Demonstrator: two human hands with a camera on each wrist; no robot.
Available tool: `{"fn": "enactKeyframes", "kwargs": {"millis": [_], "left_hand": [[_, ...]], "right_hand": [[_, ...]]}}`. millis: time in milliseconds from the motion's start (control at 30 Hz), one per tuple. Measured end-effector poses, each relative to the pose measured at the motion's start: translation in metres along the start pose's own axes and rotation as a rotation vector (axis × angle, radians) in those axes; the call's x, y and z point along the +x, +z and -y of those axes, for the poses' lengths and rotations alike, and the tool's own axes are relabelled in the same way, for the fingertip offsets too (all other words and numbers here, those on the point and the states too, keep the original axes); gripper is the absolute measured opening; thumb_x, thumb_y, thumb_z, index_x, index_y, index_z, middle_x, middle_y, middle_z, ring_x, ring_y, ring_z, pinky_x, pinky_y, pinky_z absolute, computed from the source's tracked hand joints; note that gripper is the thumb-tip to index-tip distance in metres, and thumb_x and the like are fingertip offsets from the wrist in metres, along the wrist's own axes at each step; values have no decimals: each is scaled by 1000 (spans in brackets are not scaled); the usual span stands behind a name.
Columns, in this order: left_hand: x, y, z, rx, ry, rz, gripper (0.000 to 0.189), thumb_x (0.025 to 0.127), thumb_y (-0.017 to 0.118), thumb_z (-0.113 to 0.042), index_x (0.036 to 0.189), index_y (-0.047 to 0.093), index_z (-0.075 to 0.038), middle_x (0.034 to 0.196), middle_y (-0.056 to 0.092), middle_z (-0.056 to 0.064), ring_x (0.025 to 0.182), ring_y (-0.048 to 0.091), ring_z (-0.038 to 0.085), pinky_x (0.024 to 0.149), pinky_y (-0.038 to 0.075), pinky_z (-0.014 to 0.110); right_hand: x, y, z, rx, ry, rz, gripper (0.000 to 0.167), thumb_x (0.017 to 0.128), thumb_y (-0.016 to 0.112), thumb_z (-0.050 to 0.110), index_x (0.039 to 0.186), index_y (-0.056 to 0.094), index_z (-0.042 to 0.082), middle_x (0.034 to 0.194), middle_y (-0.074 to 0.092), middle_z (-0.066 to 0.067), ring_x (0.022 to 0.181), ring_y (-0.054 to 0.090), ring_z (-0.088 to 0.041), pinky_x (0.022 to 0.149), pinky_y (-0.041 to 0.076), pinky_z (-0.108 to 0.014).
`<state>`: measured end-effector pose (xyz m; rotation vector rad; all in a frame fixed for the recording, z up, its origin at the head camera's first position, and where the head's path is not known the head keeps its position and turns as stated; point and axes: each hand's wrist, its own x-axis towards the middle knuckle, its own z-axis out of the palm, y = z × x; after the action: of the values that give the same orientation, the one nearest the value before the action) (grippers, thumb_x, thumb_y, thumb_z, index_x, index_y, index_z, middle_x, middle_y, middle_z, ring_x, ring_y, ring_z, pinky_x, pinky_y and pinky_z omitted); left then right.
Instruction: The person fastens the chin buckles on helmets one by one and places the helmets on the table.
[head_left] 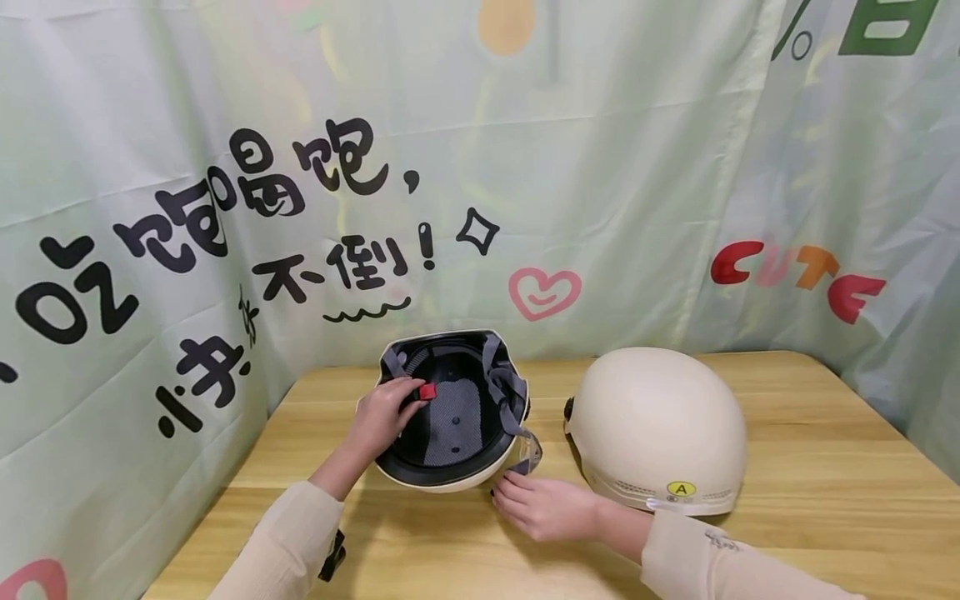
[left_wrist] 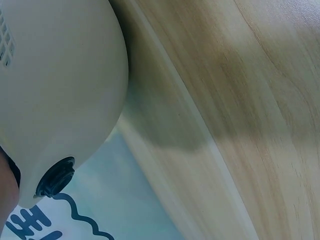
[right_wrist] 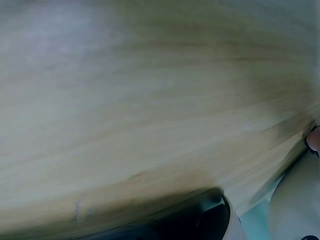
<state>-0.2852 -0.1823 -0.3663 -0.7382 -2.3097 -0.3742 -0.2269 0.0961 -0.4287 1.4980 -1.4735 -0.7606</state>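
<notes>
A cream helmet [head_left: 450,483] lies upturned on the table, its black padded inside [head_left: 453,417] facing up. Over its left rim reaches my left hand [head_left: 384,417], thumb and fingers pinching a buckle with a red tab [head_left: 427,392]. A grey chin strap [head_left: 531,454] hangs out over the right rim. Its lower end is pinched by my right hand [head_left: 543,507], a small black piece showing at the fingertips. In the left wrist view the shell [left_wrist: 65,75] carries a dark round knob [left_wrist: 56,176]. One fingertip [right_wrist: 314,139] shows at the right wrist view's edge.
A second cream helmet [head_left: 660,425] stands dome up to the right, with a yellow "A" sticker [head_left: 681,489]. The wooden table [head_left: 420,558] bears both helmets. A printed curtain [head_left: 630,167] hangs behind. Something black [head_left: 332,557] shows beside the left sleeve.
</notes>
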Motion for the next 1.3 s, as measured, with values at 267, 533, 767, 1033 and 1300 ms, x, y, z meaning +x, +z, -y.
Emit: {"fn": "enactKeyframes", "kwargs": {"millis": [267,533,767,1033,1300], "left_hand": [[-2,5,-4,-27,-16,23,27,75,75,-11,100,69,-3,100,69,18,94,66,30,79,54,42],[-5,7,-4,-13,-9,2,26,74,76,-12,98,69,-4,97,70,15,90,67,29,75,55,42],[-5,6,-3,-1,-4,-6,26,74,76,-11,98,69,-4,96,70,13,89,67,28,73,55,41],[-4,3,-3,-2,-5,3,27,73,76,-11,99,69,-4,96,70,12,88,67,28,72,55,41],[-1,0,-3,19,-15,8,26,74,76,-12,99,69,-5,96,70,14,88,68,29,70,55,42]], "right_hand": [[-3,4,2,-10,10,-12,36,96,32,16,100,68,19,99,67,4,95,61,-12,86,50,-27],[-8,1,7,-9,30,2,38,95,28,12,96,66,20,97,65,5,90,59,-14,84,49,-29],[-8,4,7,-49,13,20,24,87,41,24,84,65,24,91,63,5,88,57,-15,84,47,-29],[-8,3,8,-9,7,-8,23,87,41,23,80,63,25,83,61,8,86,56,-13,83,47,-28],[-2,-7,5,154,191,-87,14,82,49,25,86,62,24,81,58,13,78,50,-8,73,41,-22]]}}
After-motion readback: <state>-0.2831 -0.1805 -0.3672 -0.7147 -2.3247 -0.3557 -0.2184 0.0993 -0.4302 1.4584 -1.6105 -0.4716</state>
